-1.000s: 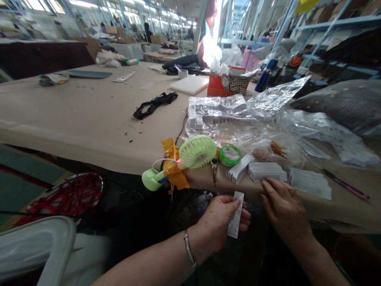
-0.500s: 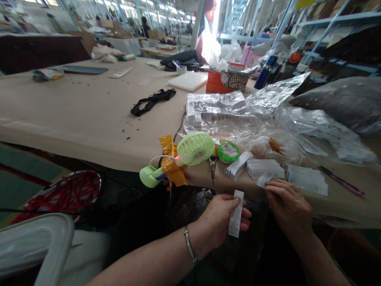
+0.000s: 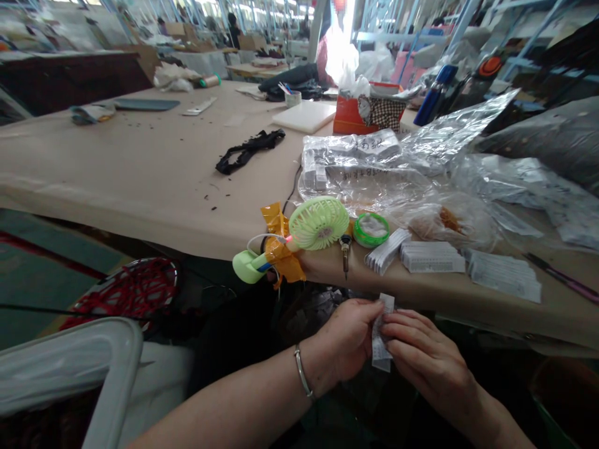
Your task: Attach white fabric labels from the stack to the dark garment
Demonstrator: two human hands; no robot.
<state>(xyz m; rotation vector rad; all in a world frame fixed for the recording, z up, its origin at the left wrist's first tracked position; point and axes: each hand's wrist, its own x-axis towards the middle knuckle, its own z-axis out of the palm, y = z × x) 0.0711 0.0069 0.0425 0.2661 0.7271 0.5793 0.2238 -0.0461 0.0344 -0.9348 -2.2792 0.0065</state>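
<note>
In front of the table edge, my left hand pinches a narrow white printed label between thumb and fingers. My right hand meets it from the right, fingers closed over the label's middle. Whether a second label lies under those fingers is hidden. Above the hands, on the table edge, are a fanned bundle of white labels, a stack of printed labels and another spread stack. A soldering-iron-like tool points down beside a green round tub with white stuff inside.
A light-green fan is fixed to the edge with orange tape. Clear plastic bags cover the table's right side. Purple-handled scissors or snips lie far right. A white bin and a red-laced basket stand lower left.
My right hand has come down and left from the label stacks with a small label, and now touches the label in my left hand. The view has shifted slightly.
</note>
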